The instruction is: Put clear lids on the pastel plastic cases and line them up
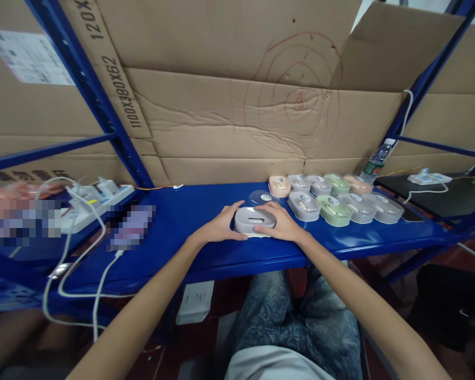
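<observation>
A grey rounded plastic box point(255, 215) with a dark slot in its top rests on the blue shelf point(174, 221) in front of me. My left hand point(222, 224) is curled around its left side, thumb near the front edge. From the other side my right hand point(282, 222) grips it, with fingers over the right end and part of the top. A paler rim shows beneath the box at the front. Just behind it lies a clear domed lid point(260, 198) with a round label, partly hidden by my right hand.
Several lidded boxes, among them a green one point(334, 210) and a peach one point(279, 186), stand in two rows at right. A water bottle point(376, 161) leans behind them. At left are a charging phone point(132, 227), white cables point(103, 285) and a power strip point(98, 206). Cardboard point(206, 116) backs the shelf.
</observation>
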Tool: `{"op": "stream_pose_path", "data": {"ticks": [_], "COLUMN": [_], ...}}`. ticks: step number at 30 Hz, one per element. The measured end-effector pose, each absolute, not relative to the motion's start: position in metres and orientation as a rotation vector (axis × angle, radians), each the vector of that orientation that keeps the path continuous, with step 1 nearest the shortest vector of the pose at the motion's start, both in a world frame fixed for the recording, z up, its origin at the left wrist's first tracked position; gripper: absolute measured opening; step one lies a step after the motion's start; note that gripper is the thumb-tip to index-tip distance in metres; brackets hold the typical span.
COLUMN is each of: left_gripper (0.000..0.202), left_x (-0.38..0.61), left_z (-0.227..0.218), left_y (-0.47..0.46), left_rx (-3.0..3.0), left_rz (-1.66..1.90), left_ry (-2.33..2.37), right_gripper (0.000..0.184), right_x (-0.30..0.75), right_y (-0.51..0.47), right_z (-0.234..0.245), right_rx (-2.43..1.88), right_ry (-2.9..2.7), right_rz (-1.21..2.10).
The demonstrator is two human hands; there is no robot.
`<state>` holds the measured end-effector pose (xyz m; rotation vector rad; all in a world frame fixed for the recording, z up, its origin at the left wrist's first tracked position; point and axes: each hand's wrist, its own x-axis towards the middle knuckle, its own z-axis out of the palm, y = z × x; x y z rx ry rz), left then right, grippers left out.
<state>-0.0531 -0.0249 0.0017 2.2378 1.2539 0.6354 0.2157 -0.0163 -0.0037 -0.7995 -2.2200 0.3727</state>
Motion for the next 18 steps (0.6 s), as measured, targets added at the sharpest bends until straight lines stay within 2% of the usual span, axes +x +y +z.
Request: {"op": "stream_pose_path", "data": {"ticks": [9,13,18], "left_gripper": [0.119,0.113,0.108], "left_x": [-0.052,-0.053,-0.057], "left_z": [0.005,0.006,0.007], "left_y": [-0.030,-0.029,-0.026], "left_rx": [2.264,2.282,2.326], "left_rz": [0.656,0.665,0.701], "left_ry": [1.201,1.193,1.259], "right_gripper": [0.077,0.062,0.062], "right_x": [0.213,0.216,0.218], "right_y": [-0.023,-0.016,0.004], "right_z": [-0.004,-0.007,-0.019], "right_rx": [-0.839,-0.894,-1.019], "right_ry": [-2.409,-2.244,-2.175], "right_rz": [0.177,0.140,0.163]}}
